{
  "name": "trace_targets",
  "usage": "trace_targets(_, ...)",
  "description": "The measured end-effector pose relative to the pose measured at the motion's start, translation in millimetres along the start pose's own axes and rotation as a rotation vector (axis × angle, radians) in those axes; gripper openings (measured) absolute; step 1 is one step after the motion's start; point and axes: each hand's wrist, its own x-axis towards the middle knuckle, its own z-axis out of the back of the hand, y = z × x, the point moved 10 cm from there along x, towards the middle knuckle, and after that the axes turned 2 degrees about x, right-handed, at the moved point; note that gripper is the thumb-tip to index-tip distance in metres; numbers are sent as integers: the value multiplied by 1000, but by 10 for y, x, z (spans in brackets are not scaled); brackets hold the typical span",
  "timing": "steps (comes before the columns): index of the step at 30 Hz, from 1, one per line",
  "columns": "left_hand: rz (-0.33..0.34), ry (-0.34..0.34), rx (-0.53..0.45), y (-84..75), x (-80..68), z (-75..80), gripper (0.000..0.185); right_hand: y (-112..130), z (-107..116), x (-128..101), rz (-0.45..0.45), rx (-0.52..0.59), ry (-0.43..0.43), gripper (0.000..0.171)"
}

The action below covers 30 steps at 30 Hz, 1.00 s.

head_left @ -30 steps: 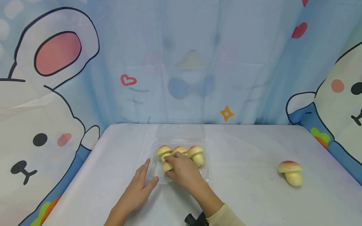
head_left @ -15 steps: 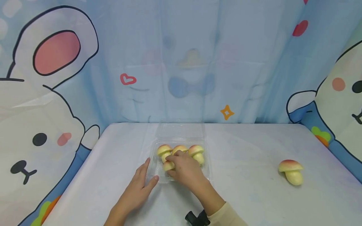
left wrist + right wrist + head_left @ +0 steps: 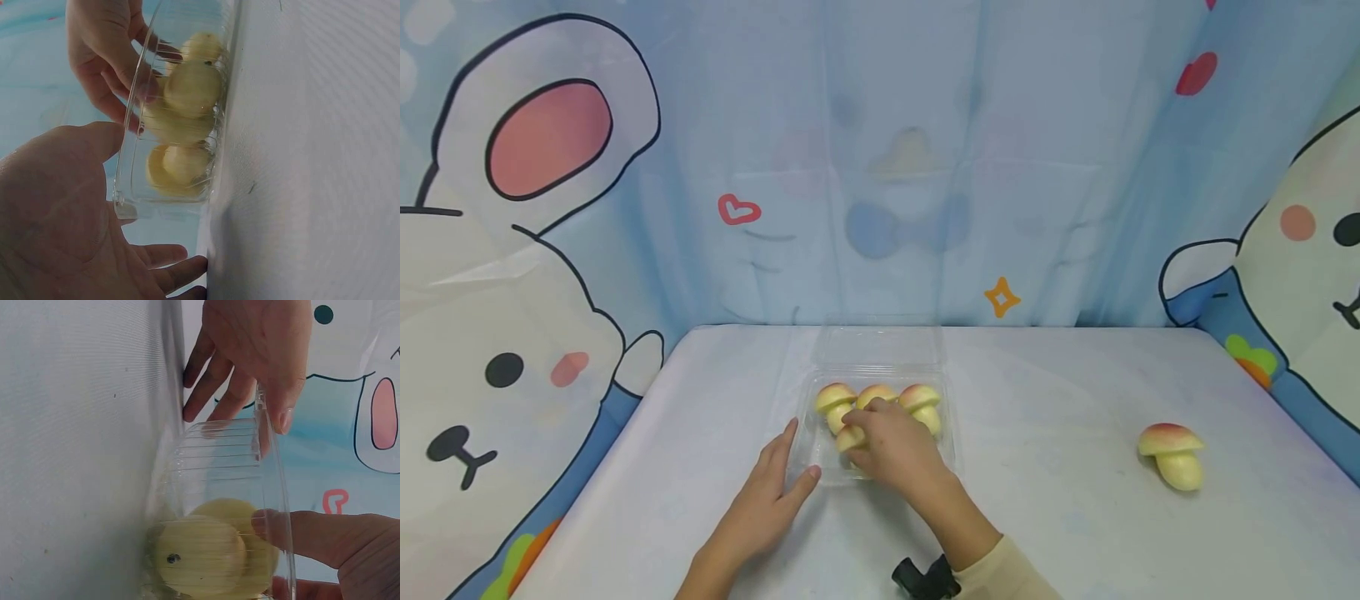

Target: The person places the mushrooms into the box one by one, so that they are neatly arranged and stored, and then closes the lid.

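Note:
A clear plastic clamshell box lies open mid-table, its lid folded back. Three yellow toy mushrooms with pink-tinged caps fill its back row. My right hand reaches into the box and grips a fourth mushroom at the front left. The left wrist view shows the right hand over the mushrooms through the box wall. My left hand lies flat on the table, thumb against the box's front left corner. In the right wrist view the left hand touches the box.
One more toy mushroom lies alone on the white table at the right. A cartoon backdrop rises behind and along both sides. A black wrist strap part shows at the bottom edge.
My right hand has shifted the front mushroom slightly deeper into the box. The left hand and the box have stayed put.

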Motion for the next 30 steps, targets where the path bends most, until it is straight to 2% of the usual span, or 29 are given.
trace_targets(5, -6, -7, 11, -12, 6, 2, 73, -22, 83, 5, -17, 8, -17, 42)
trace_targets(14, -1, 11, 6, -6, -2, 9, 73, -112, 343, -12, -63, 75, -118, 37)
trace_targets(21, 6, 4, 3, 9, -5, 9, 73, -160, 427, -13, -79, 72, -152, 37)
trace_targets(30, -10, 5, 0, -7, -9, -1, 73, -314, 623, -80, -129, 94, -245, 36)
